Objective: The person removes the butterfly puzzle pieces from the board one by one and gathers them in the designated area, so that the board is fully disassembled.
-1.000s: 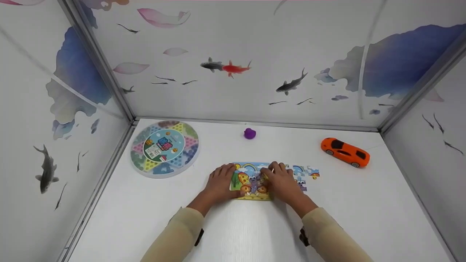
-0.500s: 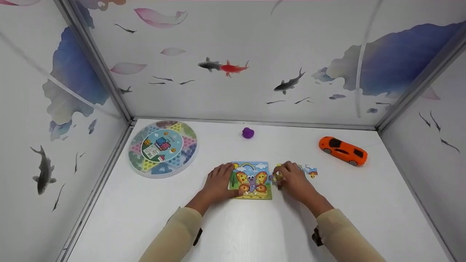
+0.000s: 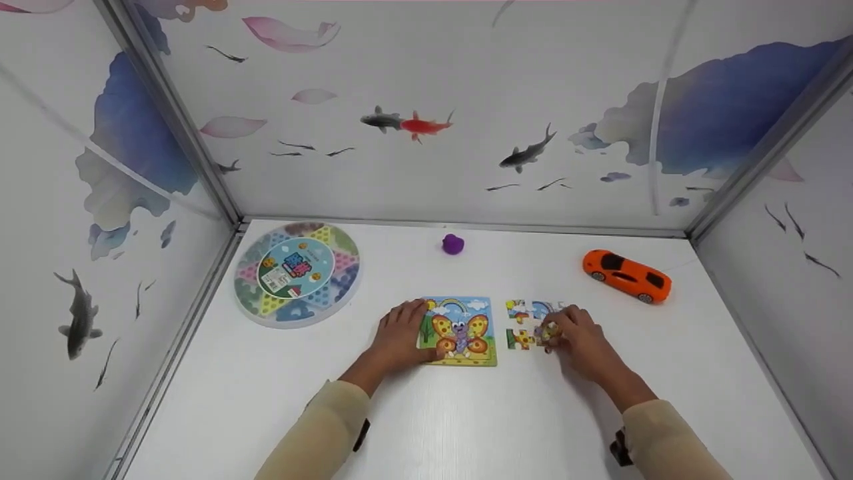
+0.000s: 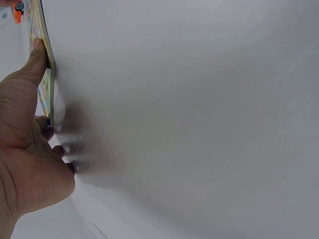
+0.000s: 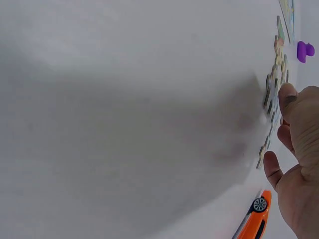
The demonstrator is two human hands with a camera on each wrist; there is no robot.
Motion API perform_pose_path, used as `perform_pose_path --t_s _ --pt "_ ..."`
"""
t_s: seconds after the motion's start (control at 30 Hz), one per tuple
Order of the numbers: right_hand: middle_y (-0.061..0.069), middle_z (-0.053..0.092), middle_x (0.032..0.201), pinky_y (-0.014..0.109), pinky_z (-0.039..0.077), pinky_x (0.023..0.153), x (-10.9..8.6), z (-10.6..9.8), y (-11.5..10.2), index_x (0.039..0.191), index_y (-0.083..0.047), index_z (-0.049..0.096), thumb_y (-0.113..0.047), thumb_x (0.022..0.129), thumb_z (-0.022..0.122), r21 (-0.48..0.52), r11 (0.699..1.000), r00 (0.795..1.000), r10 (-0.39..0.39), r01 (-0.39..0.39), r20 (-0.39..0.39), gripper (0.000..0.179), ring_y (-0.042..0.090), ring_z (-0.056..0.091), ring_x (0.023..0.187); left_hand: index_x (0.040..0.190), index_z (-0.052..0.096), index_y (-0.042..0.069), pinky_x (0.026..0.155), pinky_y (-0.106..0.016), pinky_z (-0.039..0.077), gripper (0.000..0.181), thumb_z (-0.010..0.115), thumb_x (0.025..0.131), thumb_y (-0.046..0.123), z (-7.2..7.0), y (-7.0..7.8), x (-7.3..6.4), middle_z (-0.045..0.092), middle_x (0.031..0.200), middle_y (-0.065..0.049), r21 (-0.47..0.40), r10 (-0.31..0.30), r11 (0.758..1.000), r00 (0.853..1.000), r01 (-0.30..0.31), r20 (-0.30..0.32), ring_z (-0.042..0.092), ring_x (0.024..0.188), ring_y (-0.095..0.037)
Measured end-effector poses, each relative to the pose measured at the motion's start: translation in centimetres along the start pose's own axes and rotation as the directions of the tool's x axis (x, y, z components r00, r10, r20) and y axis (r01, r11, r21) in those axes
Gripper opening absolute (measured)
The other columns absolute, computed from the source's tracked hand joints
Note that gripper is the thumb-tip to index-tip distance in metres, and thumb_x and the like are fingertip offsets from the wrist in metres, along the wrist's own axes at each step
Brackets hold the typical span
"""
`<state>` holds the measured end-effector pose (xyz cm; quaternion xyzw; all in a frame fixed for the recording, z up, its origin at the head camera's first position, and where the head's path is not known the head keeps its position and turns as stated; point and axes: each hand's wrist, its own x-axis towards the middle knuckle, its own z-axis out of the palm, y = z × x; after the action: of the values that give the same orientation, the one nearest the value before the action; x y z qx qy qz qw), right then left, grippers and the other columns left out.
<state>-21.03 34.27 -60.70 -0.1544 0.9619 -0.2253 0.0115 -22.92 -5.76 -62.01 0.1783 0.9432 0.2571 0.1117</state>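
Observation:
A square butterfly picture puzzle board (image 3: 460,328) lies flat on the white table. My left hand (image 3: 400,335) rests at its left side, thumb over the near edge, fingers spread along the left edge; in the left wrist view the thumb (image 4: 37,59) presses on the board's rim. To the right of the board, my right hand (image 3: 585,343) pinches a jigsaw piece (image 3: 546,331) between thumb and fingertips, low among several loose pieces (image 3: 517,340). The fingers partly hide the pieces beneath them. In the right wrist view the thumb (image 5: 287,97) is close above the row of pieces.
A round Chinese checkers style box (image 3: 296,273) lies at the back left. A small purple toy (image 3: 453,244) stands at the back middle, and an orange toy car (image 3: 626,276) at the back right. Printed white walls (image 3: 426,180) enclose the table's back and sides.
My right hand has moved rightward from over the board's right edge to the loose pieces, uncovering the butterfly picture and pieces beside it. The left hand keeps its place.

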Motion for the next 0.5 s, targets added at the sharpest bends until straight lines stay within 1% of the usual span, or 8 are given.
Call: perform_pose_path --t_s 0.13,0.23,0.37,0.5 --pt "0.014 0.059 0.137 0.065 0.050 0.105 -1.2 -0.8 1.6 0.133 -0.020 0.070 -0.001 0.101 0.077 0.002 0.999 0.999 0.032 -0.032 0.005 0.038 0.039 0.053 0.130 0.174 0.030 0.007 0.135 -0.069 0.023 0.107 0.079 0.096 0.060 -0.1 0.1 0.0 0.031 0.179 -0.016 -0.009 -0.007 1.000 1.000 0.007 0.002 0.026 0.167 -0.045" --pt "0.015 0.058 0.138 0.068 0.050 0.107 -1.8 -1.3 2.4 0.132 -0.020 0.071 -0.001 0.101 0.077 0.005 0.998 0.998 0.058 -0.058 0.019 0.037 0.040 0.052 0.130 0.173 0.031 0.007 0.134 -0.068 0.025 0.106 0.081 0.095 0.058 -0.2 0.3 0.0 0.033 0.178 -0.016 -0.008 -0.011 1.000 1.000 0.011 -0.002 0.028 0.166 -0.045" --pt "0.014 0.058 0.137 0.068 0.051 0.110 -2.4 -1.5 2.9 0.132 -0.022 0.073 -0.002 0.102 0.077 0.025 0.996 0.996 0.083 -0.084 0.040 0.036 0.037 0.053 0.128 0.172 0.033 0.007 0.133 -0.068 0.026 0.105 0.083 0.094 0.055 -0.2 0.3 0.0 0.034 0.178 -0.016 -0.006 -0.010 1.000 1.000 0.010 -0.009 0.030 0.165 -0.045" --pt "0.012 0.059 0.136 0.067 0.052 0.111 -2.5 -1.3 3.3 0.132 -0.022 0.075 -0.002 0.102 0.076 0.033 0.996 0.996 0.083 -0.085 0.041 0.036 0.035 0.053 0.126 0.172 0.033 0.005 0.132 -0.069 0.027 0.104 0.082 0.095 0.054 -0.3 0.5 -0.1 0.034 0.177 -0.018 -0.004 -0.003 1.000 1.000 0.003 -0.007 0.030 0.164 -0.046"
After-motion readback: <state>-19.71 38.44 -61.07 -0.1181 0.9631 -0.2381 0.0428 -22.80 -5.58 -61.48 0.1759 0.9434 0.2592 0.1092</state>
